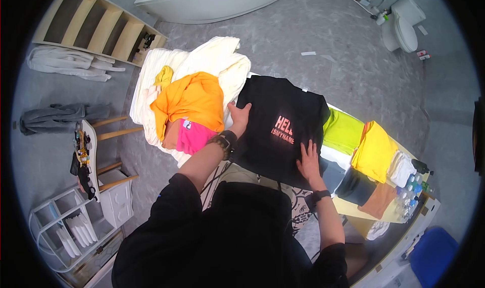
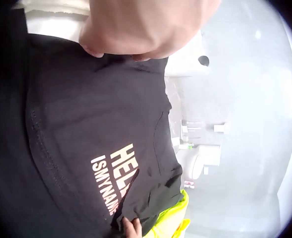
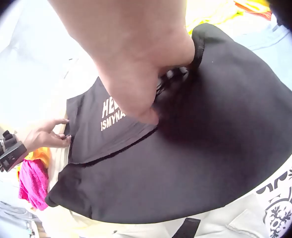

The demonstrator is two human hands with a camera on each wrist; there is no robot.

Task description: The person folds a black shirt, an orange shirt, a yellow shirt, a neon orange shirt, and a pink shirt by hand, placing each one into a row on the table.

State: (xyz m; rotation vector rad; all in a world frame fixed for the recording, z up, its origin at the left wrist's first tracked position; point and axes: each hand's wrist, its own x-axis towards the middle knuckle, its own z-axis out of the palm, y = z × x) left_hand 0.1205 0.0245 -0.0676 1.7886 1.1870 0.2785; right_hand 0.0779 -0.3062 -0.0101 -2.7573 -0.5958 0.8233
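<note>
A black T-shirt (image 1: 278, 121) with pale pink lettering lies spread out, its fabric (image 2: 71, 99) filling much of the left wrist view. At its left edge rests the left hand (image 1: 239, 119), thumb apart from the fingers; the right wrist view also shows this hand (image 3: 44, 137) at the shirt's edge (image 3: 79, 144). The right hand (image 1: 309, 163) lies on the shirt's lower right part with fingers spread, beside the print. Close up in the right wrist view, the right hand (image 3: 136, 64) touches a fold of black cloth; most of its fingers are hidden there.
Left of the shirt are white bedding (image 1: 192, 61), an orange cloth (image 1: 194, 98) and a pink cloth (image 1: 194, 136). To the right lie a lime-green cloth (image 1: 343, 131), a yellow cloth (image 1: 375, 151), a brown cloth (image 1: 379, 200) and several bottles (image 1: 408, 197). A wooden shelf (image 1: 101, 23) stands behind at left.
</note>
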